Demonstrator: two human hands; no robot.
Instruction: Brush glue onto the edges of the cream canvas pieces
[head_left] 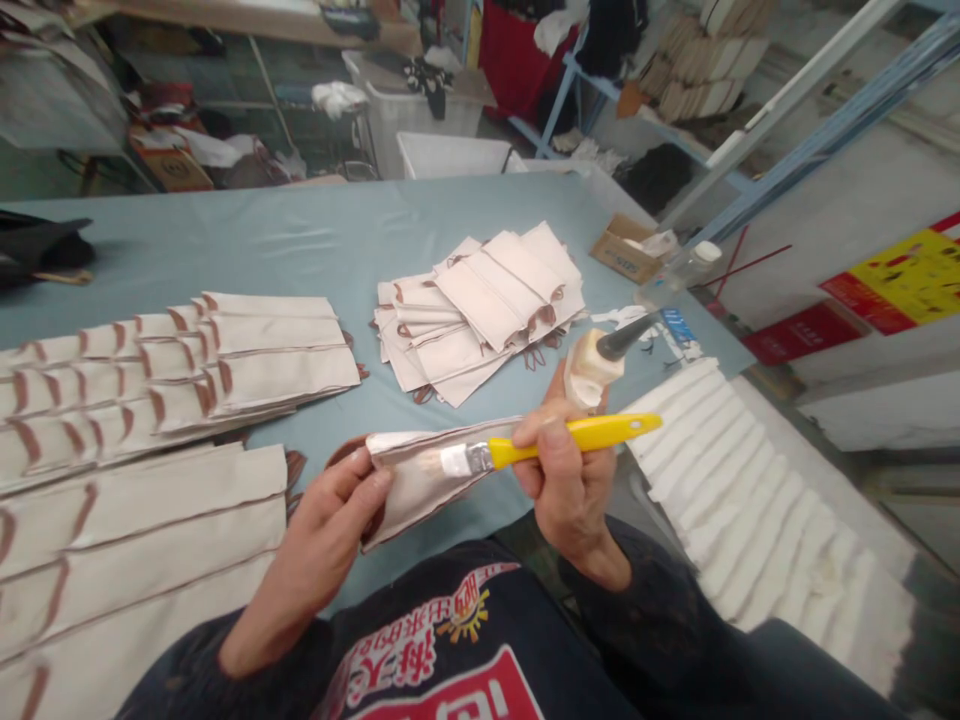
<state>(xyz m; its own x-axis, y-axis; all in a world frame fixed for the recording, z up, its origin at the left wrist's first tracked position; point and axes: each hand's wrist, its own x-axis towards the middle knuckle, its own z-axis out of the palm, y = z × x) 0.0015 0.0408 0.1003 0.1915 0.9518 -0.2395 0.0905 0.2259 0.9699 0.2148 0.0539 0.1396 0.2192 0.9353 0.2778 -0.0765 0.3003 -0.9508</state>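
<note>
Between the thumb and fingers of my left hand is the left end of a cream fabric piece with brown edging. My right hand is closed around a paintbrush with a yellow handle and a metal ferrule. The brush's pale bristles point left and lie over the fabric's face. Just behind my right hand is a cream-coloured container with a dark grey spout or handle; whether the hand touches it cannot be made out.
A loose pile of cream fabric pieces lies beyond my hands. Overlapping rows of similar brown-edged pieces cover the left side of the blue-green table. At right are a cardboard box, a clear bottle and layered white material.
</note>
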